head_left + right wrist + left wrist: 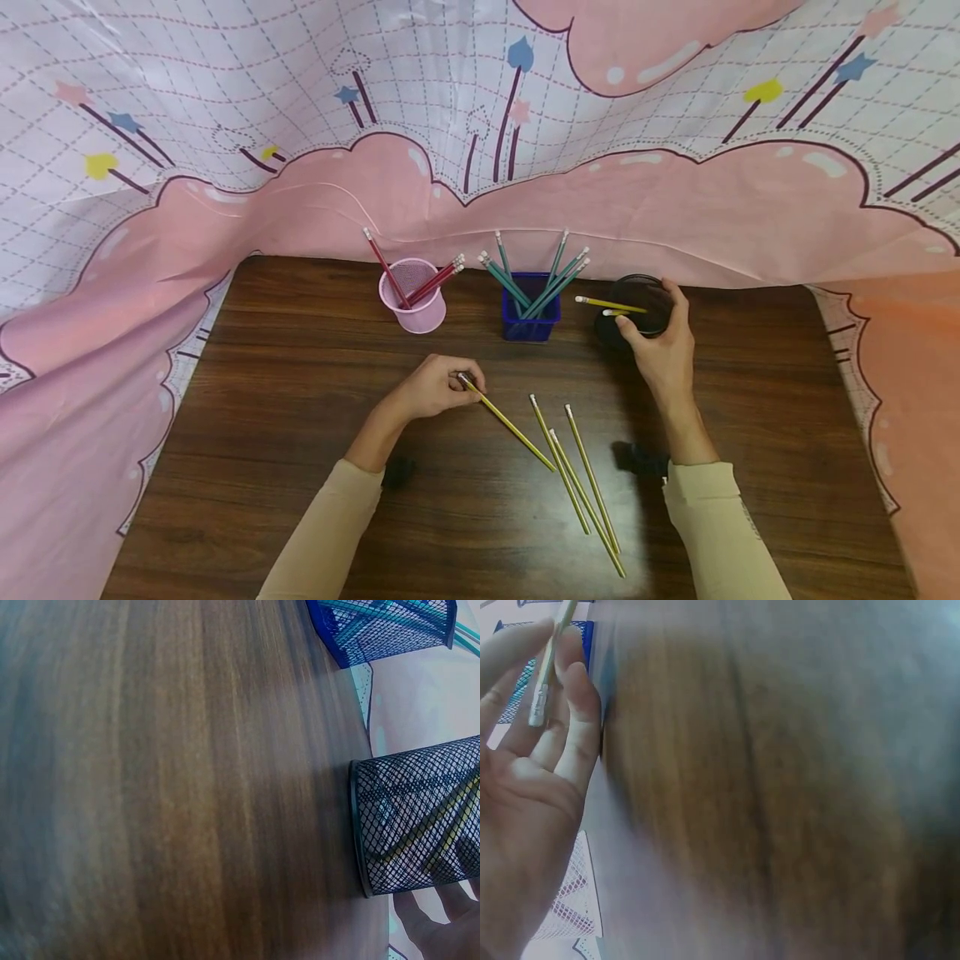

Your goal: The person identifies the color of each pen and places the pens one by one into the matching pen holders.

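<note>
My left hand [437, 387] pinches a yellow pencil [517, 433] near its white eraser end. The pencil slants down to the right, and the left wrist view shows its eraser [538, 712] pointing back toward the palm. At the right, my right hand [666, 354] grips a round black mesh pencil cup [416, 817], thumb at the front and fingers round the right side. Two yellow pencils [613, 304] lean in that cup, erasers up and to the left. Three more yellow pencils [587, 467] lie on the table between the hands.
A pink mesh cup [423, 319] with several red pencils [442, 280] stands back left. Beside it, a square blue mesh cup [528, 331] holds several green pencils [555, 292]. A patterned pink and white cloth [465, 229] hangs behind the wooden table [285, 417].
</note>
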The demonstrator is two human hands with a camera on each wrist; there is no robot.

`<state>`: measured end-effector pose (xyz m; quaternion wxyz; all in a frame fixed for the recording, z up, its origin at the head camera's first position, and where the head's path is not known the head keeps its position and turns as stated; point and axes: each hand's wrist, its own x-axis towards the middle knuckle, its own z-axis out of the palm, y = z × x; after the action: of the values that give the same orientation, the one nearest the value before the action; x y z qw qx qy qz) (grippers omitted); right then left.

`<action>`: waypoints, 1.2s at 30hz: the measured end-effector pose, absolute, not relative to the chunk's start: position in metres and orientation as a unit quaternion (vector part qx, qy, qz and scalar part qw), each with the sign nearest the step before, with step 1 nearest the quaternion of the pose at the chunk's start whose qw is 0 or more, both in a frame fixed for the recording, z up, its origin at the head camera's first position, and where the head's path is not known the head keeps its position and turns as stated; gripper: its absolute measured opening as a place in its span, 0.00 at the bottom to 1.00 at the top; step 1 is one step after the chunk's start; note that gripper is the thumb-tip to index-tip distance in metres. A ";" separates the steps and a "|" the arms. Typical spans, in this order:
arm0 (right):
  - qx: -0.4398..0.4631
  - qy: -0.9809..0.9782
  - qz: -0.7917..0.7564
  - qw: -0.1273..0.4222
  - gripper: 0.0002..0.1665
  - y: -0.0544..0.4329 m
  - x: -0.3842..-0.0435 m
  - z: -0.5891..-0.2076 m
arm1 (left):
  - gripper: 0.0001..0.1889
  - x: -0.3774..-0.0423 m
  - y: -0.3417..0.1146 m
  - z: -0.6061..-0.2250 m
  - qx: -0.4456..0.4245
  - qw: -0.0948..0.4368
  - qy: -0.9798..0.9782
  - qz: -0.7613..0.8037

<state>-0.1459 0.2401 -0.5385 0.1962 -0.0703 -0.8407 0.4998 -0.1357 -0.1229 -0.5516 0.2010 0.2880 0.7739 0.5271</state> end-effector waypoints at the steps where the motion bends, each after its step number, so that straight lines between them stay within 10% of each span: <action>1: -0.071 -0.840 0.500 0.197 0.49 0.240 -0.146 -0.539 | 0.08 -0.135 -0.123 -0.552 0.291 0.199 0.776 0.524; 36: -0.072 -0.841 0.499 0.195 0.49 0.240 -0.146 -0.539 | 0.05 -0.135 -0.119 -0.489 0.328 0.081 0.763 0.552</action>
<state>-0.1459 0.2397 -0.5388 0.1953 -0.0720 -0.8414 0.4987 -0.1349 -0.1193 -0.4891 0.0812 0.3276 0.7626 0.5518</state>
